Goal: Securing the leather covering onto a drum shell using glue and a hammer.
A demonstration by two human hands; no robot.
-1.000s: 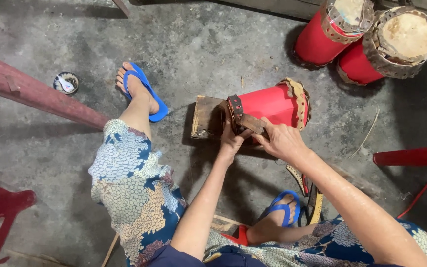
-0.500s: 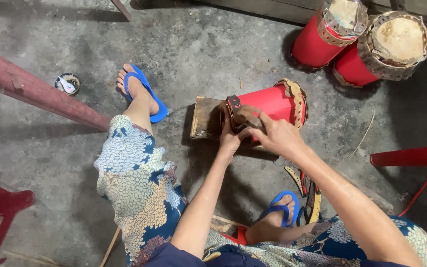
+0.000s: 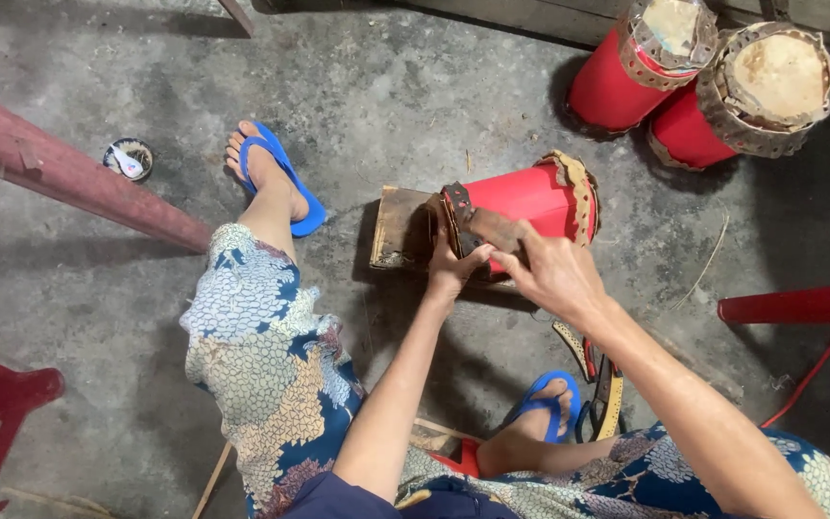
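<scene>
Both hands have crept a little to the left along the drum since a second ago, and the drum itself sits a touch lower on its block — otherwise the scene holds. A seated person bends over a small red drum [image 3: 530, 207] lying on its side across a low wooden block [image 3: 398, 231] on the concrete floor [image 3: 386, 86]. The left hand [image 3: 455, 267] is closed around the near rim, steadying it, while the right hand [image 3: 554, 274] pinches a brown leather strap [image 3: 492, 229] against the drum's laced edge.

Judging from the pose, the drum could roll off the narrow block if the left hand loosens, since it rests on its curved side. A hard tug on the strap might also slip it from the fingers or tear the lacing — and the tools lying just beside the right foot could be kicked or trodden on.

By count: three red drums in all — one in hand, two finished red drums [image 3: 703, 82] standing touching each other at upper right. Two blue sandals [image 3: 285, 183], one on each foot. One wooden block. One small round tin [image 3: 128, 159] near a slanting red post [image 3: 69, 178]. A loose bundle of straps and tools [image 3: 599, 380] lies by the right foot; its pieces overlap too much to count.
</scene>
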